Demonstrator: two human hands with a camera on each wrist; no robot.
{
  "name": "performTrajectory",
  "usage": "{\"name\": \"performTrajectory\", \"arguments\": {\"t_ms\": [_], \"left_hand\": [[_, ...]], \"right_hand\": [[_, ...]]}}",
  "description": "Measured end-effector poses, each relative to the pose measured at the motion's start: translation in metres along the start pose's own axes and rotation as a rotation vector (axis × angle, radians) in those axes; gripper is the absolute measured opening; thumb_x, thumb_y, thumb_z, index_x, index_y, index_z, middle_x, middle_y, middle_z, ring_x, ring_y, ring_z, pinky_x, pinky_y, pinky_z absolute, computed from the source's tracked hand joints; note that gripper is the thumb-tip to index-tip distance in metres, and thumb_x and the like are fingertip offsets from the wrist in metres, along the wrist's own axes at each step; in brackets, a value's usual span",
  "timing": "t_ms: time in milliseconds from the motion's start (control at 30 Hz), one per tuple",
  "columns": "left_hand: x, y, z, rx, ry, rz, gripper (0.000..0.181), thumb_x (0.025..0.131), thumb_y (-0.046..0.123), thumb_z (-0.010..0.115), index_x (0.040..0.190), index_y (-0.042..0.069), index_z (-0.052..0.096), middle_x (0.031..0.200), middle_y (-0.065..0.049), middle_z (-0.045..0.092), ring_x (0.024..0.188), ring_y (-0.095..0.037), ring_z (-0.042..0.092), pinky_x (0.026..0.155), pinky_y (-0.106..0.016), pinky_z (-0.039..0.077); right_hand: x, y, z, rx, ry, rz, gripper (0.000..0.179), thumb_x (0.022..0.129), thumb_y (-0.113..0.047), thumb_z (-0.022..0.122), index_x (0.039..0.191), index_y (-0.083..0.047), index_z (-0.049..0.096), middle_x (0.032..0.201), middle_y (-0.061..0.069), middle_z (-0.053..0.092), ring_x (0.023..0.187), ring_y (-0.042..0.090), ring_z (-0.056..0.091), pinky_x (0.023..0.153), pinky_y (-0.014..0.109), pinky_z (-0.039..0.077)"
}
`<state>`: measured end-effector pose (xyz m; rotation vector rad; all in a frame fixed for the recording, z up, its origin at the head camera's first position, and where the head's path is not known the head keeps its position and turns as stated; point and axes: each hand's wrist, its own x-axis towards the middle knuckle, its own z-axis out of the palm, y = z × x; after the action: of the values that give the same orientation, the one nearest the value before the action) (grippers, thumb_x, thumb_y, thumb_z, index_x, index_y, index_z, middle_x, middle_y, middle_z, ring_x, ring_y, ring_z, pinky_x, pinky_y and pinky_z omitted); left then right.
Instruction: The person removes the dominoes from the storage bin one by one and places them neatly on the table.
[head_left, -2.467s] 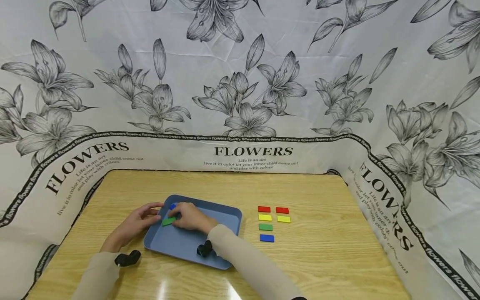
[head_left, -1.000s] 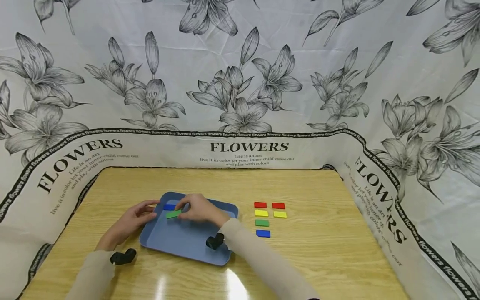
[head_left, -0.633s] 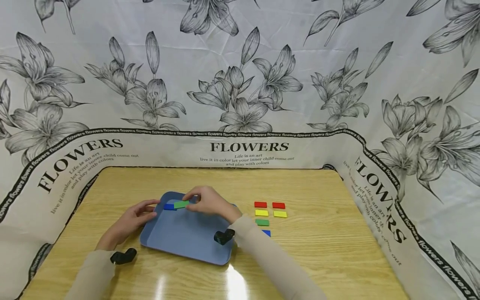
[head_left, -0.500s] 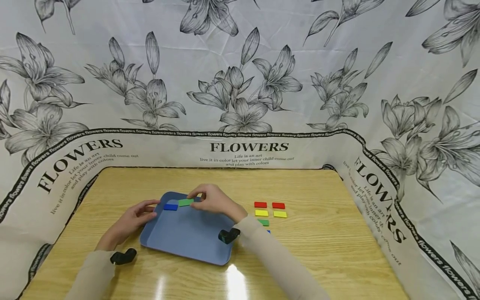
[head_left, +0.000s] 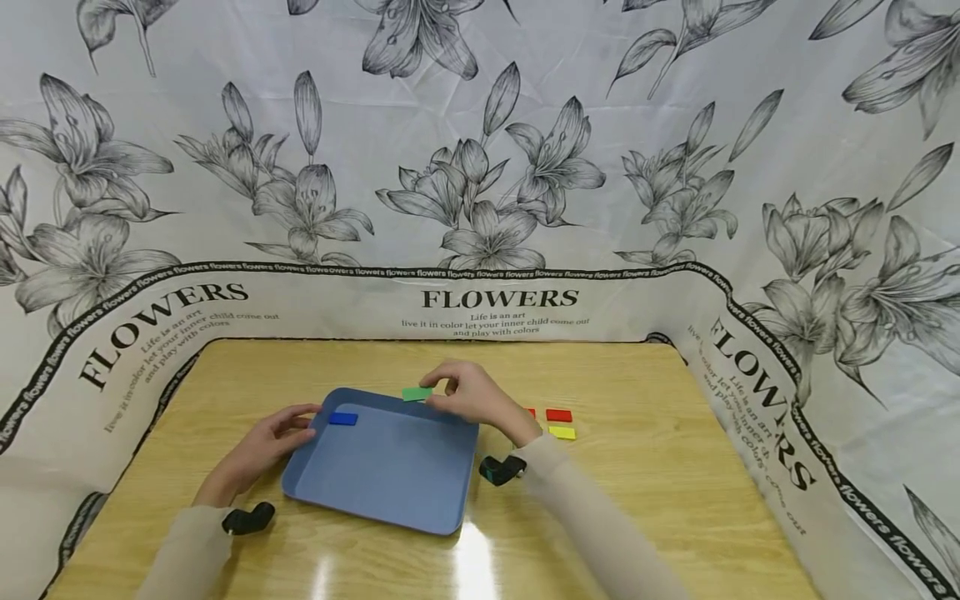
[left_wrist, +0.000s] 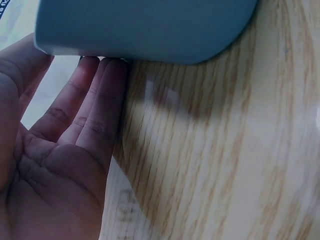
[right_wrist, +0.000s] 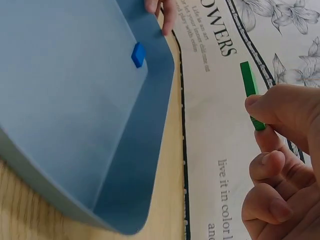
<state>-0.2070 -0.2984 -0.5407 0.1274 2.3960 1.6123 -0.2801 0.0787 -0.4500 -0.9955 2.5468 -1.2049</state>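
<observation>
Between thumb and fingers, my right hand (head_left: 474, 393) pinches a thin green domino-like block (head_left: 416, 394), held above the far rim of a blue tray (head_left: 382, 475). The right wrist view has the green block (right_wrist: 251, 92) standing on edge in the grip, clear of the tray wall. My left hand (head_left: 258, 454) touches the tray's left side with fairly straight fingers. Its fingertips meet the tray wall (left_wrist: 145, 30) in the left wrist view. Inside the tray, near its far left corner, lies a blue block (head_left: 343, 419).
Right of the tray, a red block (head_left: 558, 415) and a yellow block (head_left: 562, 433) lie on the wooden table (head_left: 660, 500). Another red block (head_left: 531, 412) peeks out beside my right wrist; the arm hides other blocks. A flower-printed curtain (head_left: 495, 208) borders the table.
The right hand has lifted the green block from beside the blue one and carried it rightward to the tray's far rim. The left hand stays at the tray's left side.
</observation>
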Motion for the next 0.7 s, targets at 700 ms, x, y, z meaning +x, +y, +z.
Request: {"name": "performTrajectory", "arguments": {"t_ms": [700], "left_hand": [[0.002,0.001,-0.001,0.012,0.0,-0.026,0.059,0.104,0.034,0.063,0.155,0.013,0.045,0.145,-0.024,0.051,0.128,-0.036,0.057,0.095,-0.038,0.054]], "right_hand": [[-0.095,0.065,-0.044,-0.047,0.144,0.131,0.021,0.094,-0.011,0.075,0.115,-0.012,0.076,0.113,0.007,0.07,0.072,0.01,0.054,0.06,0.025,0.047]]}}
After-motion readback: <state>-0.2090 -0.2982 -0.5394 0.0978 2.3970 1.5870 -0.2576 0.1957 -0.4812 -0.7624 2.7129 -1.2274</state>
